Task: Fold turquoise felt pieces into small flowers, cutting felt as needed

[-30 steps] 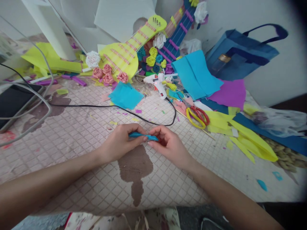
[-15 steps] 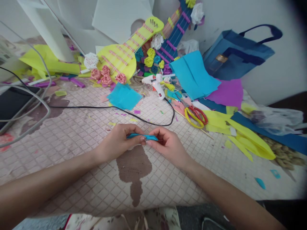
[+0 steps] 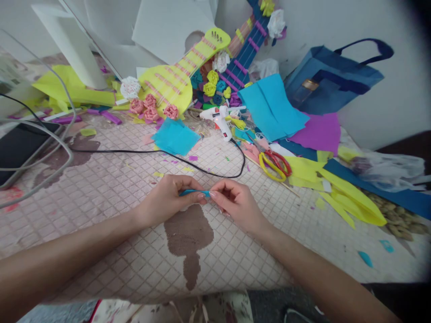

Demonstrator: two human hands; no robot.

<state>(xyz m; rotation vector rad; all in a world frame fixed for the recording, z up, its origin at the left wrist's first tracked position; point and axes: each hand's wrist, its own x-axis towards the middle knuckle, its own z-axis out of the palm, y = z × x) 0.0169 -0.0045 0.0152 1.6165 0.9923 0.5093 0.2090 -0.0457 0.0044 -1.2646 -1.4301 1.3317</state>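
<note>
Far left, grey cables [image 3: 69,154] trail off the mat [image 3: 101,188]. Toward the middle I see my left hand [image 3: 166,199] closed, thumb and fingers pinching one end of a blue strip [image 3: 191,192]. It sits just above the mat, squeezed flat, I judge, to keep its fold. My right hand [image 3: 237,204] pinches the other end. Scissors [image 3: 276,163] lie beyond, within easy reach.

Left hand [image 3: 167,200], right hand [image 3: 236,205]: fingertips pinched shut, tips touching; forearms angle inward from lower corners.
</note>
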